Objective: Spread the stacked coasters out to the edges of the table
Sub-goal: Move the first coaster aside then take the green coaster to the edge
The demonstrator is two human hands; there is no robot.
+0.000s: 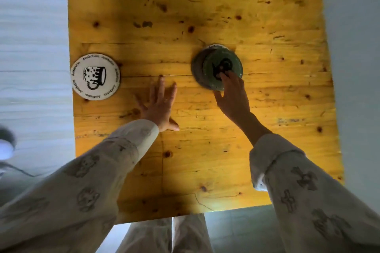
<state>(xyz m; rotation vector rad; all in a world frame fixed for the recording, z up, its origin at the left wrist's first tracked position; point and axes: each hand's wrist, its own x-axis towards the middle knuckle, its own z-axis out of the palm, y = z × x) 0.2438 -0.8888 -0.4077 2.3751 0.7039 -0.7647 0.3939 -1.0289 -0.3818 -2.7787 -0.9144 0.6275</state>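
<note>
A white round coaster (95, 77) with a black mug drawing lies at the left edge of the yellow wooden table (205, 16). Near the table's middle sits the stack of coasters (197, 68); its top coaster (224, 61) is shifted to the right over the ones beneath. My right hand (232, 98) has its fingertips pressed on the top coaster's near part. My left hand (160, 107) lies flat on the wood with fingers spread, between the white coaster and the stack, holding nothing.
The table's left and right edges drop off to pale surfaces (30, 37) on both sides. Its near edge (185, 215) is just above my legs. A dark round object (6, 146) lies blurred at far left.
</note>
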